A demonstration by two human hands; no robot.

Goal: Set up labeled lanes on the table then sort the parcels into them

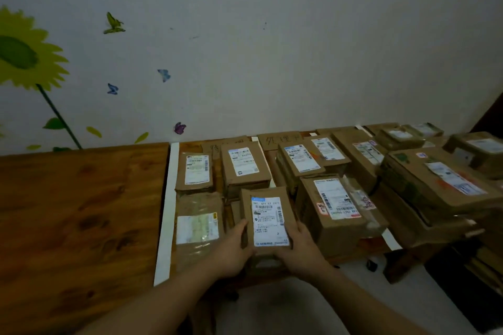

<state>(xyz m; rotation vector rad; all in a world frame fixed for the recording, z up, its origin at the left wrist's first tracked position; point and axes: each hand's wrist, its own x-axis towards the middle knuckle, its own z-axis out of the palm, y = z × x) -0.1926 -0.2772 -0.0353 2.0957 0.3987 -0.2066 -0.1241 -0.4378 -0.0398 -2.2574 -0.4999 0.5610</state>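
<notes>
A small cardboard parcel with a white shipping label sits tilted at the near edge of the wooden table. My left hand grips its left side and my right hand grips its right side. Around it lie several brown parcels in lanes marked by white tape strips. Two more parcels lie behind it, and a taped one lies to its left. Cardboard lane labels with handwriting lie at the back by the wall.
A bigger box stands right of the held parcel. Larger stacked boxes fill the right end of the table. Another tape strip lies at the front right. The wall behind carries sunflower and butterfly stickers. Pale floor shows below the table edge.
</notes>
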